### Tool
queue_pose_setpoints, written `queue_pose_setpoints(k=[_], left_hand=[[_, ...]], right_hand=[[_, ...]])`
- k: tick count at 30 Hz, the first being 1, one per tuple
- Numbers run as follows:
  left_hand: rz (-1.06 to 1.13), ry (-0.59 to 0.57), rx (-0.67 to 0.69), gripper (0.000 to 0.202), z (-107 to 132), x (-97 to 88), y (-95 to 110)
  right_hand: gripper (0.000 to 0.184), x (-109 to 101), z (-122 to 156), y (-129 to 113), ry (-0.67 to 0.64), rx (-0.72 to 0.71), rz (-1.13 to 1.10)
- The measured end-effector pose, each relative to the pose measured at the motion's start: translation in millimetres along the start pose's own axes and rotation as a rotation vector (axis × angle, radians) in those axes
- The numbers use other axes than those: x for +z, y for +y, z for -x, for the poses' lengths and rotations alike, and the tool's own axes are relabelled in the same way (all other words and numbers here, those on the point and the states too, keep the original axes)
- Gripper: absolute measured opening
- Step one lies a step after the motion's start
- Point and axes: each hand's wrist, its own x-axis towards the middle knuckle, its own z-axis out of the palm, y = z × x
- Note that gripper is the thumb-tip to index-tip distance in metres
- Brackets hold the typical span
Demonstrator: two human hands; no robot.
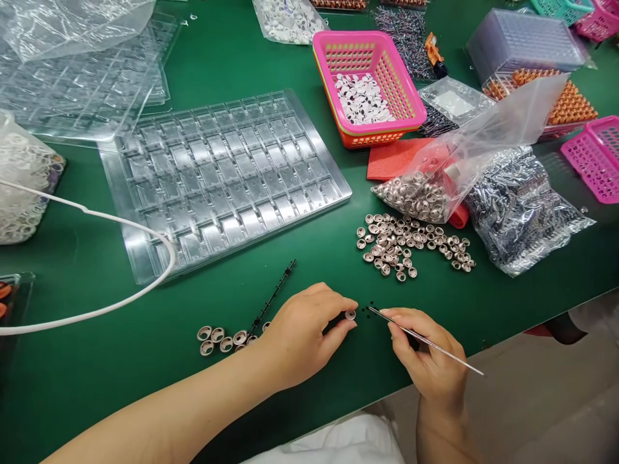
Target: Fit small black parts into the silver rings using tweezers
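Between thumb and index finger, my left hand (309, 332) pinches a small metallic ring-shaped cup (351, 314) just above the green table. My right hand (430, 351) grips slim metal tweezers (425, 339), their tips touching or hovering over several tiny black dots (367, 310) beside the cup. Left of my left wrist lie several more metallic cups (217, 335), partly hidden by the arm. A thin black strip with short side pegs (275, 293) lies next to them. A loose pile of the same cups (391, 241) spreads beyond my right hand.
A clear plastic tray (232, 174) covers the middle left, with a white cable (120, 296) curving in front. Behind the pile stand a pink basket (416, 116) of white oval pieces, an open bag of cups (420, 196) and a bag of dark parts (517, 212). The table's front edge runs below.
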Motion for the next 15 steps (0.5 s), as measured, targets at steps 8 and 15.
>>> queue_pose_setpoints(k=[8, 15], left_hand=[[-0.029, -0.001, -0.026, 0.012, 1.3, -0.5, 1.2], [-0.054, -0.002, -0.012, 0.013, 0.1, 1.4, 0.5]], right_hand=[[0.03, 1.5, -2.2, 1.3, 0.009, -0.061, 0.024], [0.031, 2.4, 5.2, -0.9, 0.098, 0.024, -0.066]])
